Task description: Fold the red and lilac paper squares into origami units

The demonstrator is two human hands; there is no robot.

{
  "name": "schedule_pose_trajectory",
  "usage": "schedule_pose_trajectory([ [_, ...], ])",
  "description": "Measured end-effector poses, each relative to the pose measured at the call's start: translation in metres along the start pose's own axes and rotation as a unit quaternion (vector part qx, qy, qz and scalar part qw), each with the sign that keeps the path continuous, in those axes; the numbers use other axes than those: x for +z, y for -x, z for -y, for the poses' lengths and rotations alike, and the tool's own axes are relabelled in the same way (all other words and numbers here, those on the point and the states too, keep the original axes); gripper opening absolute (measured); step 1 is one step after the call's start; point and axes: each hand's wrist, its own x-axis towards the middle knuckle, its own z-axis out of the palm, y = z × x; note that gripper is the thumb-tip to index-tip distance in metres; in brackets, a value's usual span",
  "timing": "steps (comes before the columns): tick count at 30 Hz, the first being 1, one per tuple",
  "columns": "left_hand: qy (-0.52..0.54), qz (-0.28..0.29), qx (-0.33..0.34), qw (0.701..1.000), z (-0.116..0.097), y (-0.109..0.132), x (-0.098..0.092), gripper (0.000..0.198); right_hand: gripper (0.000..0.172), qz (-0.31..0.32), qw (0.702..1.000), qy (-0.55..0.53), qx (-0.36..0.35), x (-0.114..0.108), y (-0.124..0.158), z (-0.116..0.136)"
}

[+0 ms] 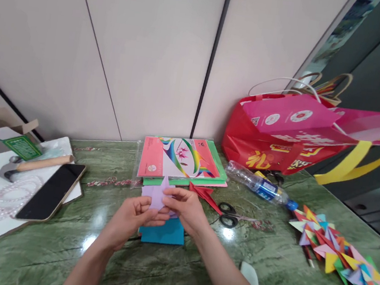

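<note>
A sheet of light purple origami paper (158, 198), folded with a pointed tip at its top, is held up between both hands. My left hand (133, 217) pinches its lower left part. On the right side, my right hand (184, 207) grips it with thumb and fingers. Blue paper (165, 233) lies on the table just below the hands. Behind the right hand is a red folded paper piece (205, 195), and beside it rest black-handled scissors (231, 216). The fingers partly cover the purple paper's folds.
A pack of coloured paper (180, 160) lies at the back. Rightward are a plastic bottle (261, 186), a red bag (276, 135) and many-coloured folded paper pieces (346, 261). At left, a phone (51, 194), a hammer (44, 163), beads (5, 199) and a small green box (22, 145) sit together.
</note>
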Motion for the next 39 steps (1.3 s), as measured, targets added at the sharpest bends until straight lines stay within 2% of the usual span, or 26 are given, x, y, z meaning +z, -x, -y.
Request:
schedule_pose_trajectory([
  [3,-0.003,0.026,0.004,1.000,-0.0019,0.0019,-0.0001,0.037,0.031,0.011,0.999,-0.032,0.038,-0.0018,-0.0008,0.0003],
  [8,-0.034,0.039,0.010,0.999,-0.0007,0.0017,-0.0009,0.041,0.029,-0.019,0.999,-0.025,-0.006,-0.0038,-0.0033,-0.0024],
  [11,-0.043,0.047,0.006,0.998,-0.0004,0.0011,-0.0005,0.043,0.027,-0.024,0.999,-0.038,-0.004,-0.0047,-0.0044,-0.0047],
  [18,-0.062,0.032,0.016,0.997,-0.0001,0.0008,-0.0003,0.036,0.026,-0.031,0.999,-0.027,-0.017,-0.0055,-0.0052,-0.0063],
  [24,-0.048,0.030,0.032,0.998,0.0035,-0.0017,-0.0018,0.029,0.029,-0.044,0.999,-0.031,-0.002,-0.0029,-0.0038,-0.0036],
  [34,-0.027,0.030,0.014,0.999,0.0030,-0.0017,0.0009,0.036,0.023,-0.062,0.996,-0.005,-0.059,0.0000,-0.0033,-0.0032],
  [37,-0.038,0.047,0.018,0.998,0.0019,-0.0001,-0.0012,0.035,0.024,-0.048,0.996,0.011,-0.070,0.0017,-0.0021,-0.0031],
  [39,-0.065,0.039,0.028,0.997,0.0031,-0.0002,-0.0035,0.035,0.025,-0.028,0.996,0.031,-0.077,0.0032,-0.0011,-0.0035],
])
